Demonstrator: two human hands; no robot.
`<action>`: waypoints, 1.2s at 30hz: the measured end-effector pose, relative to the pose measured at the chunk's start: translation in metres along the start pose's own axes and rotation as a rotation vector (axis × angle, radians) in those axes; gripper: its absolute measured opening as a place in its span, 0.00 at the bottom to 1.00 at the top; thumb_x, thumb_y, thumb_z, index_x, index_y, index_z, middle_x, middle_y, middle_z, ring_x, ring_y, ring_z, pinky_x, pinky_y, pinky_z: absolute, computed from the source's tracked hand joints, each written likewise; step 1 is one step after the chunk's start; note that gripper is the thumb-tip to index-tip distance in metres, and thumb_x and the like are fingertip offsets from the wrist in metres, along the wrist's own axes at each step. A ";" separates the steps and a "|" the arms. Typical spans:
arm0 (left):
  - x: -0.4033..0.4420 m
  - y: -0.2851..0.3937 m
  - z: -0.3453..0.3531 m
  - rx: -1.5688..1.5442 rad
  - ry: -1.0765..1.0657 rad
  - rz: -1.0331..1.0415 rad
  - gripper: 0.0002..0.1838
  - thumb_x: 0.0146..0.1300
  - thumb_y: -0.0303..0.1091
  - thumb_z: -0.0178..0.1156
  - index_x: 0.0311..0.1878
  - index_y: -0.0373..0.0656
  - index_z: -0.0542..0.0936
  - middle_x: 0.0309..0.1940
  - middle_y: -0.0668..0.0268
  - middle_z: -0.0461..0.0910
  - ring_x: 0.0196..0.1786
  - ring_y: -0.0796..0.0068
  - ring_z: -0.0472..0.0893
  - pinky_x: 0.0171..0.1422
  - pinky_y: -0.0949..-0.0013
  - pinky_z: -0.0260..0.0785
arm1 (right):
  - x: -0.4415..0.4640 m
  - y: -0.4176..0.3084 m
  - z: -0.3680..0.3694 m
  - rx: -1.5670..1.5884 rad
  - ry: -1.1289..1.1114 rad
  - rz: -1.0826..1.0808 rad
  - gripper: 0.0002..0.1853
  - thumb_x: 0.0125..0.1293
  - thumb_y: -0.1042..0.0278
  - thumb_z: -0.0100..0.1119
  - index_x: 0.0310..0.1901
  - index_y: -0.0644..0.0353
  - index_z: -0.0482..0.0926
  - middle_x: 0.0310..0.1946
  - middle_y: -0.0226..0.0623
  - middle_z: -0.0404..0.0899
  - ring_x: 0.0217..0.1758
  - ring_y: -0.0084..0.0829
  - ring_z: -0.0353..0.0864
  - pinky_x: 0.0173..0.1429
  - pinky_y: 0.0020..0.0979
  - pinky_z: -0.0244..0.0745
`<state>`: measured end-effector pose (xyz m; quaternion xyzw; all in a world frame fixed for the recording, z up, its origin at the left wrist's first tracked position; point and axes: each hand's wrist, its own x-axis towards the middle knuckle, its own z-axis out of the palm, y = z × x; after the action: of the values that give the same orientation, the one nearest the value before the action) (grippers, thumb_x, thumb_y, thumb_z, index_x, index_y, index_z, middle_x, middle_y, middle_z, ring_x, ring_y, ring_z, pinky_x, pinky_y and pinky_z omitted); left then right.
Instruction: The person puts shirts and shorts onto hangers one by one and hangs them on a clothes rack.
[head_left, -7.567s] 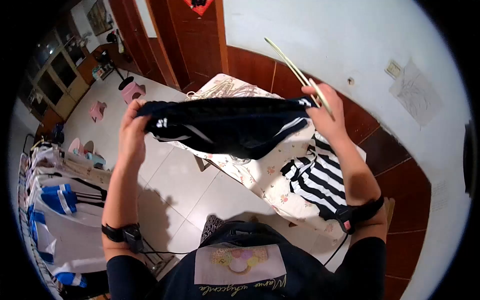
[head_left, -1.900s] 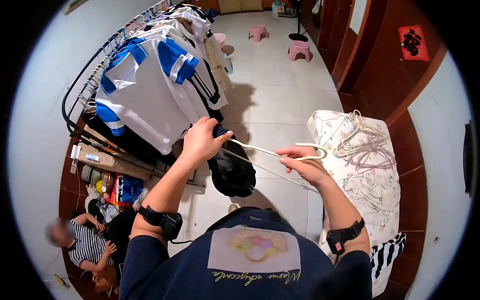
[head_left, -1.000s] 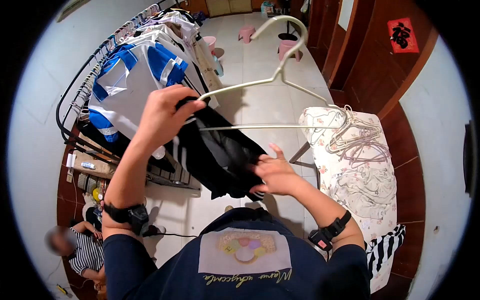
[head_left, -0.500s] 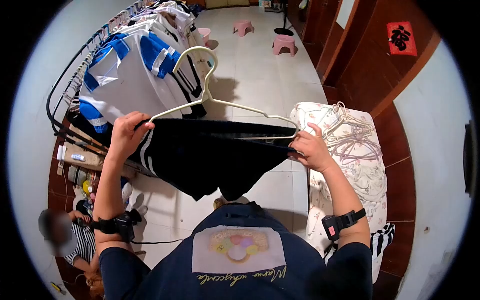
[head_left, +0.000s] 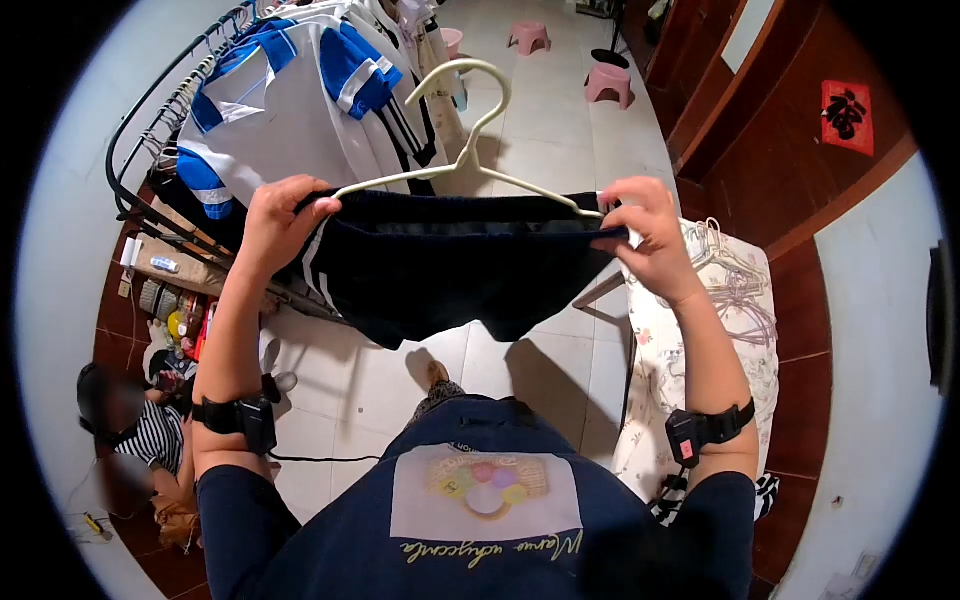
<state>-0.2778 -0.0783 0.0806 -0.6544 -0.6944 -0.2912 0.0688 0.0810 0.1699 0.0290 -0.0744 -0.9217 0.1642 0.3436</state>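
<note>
Dark shorts [head_left: 460,270] with white side stripes hang stretched between my two hands in the middle of the head view. A pale plastic hanger [head_left: 470,165] sits at their waistband, its hook upward and its lower part inside the waist opening. My left hand [head_left: 280,220] pinches the waistband's left corner together with that end of the hanger. At the opposite corner, my right hand [head_left: 645,235] has its fingers closed on the waistband, close to the hanger's right end. The fingertips of both hands are partly hidden by cloth.
A garment rack [head_left: 125,150] holds blue-and-white shirts [head_left: 290,110] on the left. Spare hangers [head_left: 735,285] lie on a flowered cover [head_left: 655,390] to the right. Pink stools [head_left: 608,85] stand farther back. A seated person in a striped top [head_left: 155,435] is at lower left.
The shorts and hanger have shifted up and right in view, toward the rack. My right hand has drawn the right waist corner over the hanger's end. The whole view has turned slightly.
</note>
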 end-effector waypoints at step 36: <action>0.105 -0.152 -0.050 -0.366 0.319 -0.046 0.11 0.60 0.38 0.71 0.37 0.43 0.81 0.19 0.77 0.66 0.24 0.86 0.62 0.27 0.77 0.54 | 0.233 -0.043 -0.004 0.280 0.184 0.131 0.15 0.54 0.81 0.69 0.44 0.57 0.83 0.40 0.25 0.80 0.43 0.17 0.78 0.52 0.22 0.76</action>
<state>-0.4506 -0.0076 0.1238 -0.5856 -0.6254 -0.5131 0.0512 -0.0923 0.1886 0.1890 -0.1004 -0.8477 0.3055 0.4220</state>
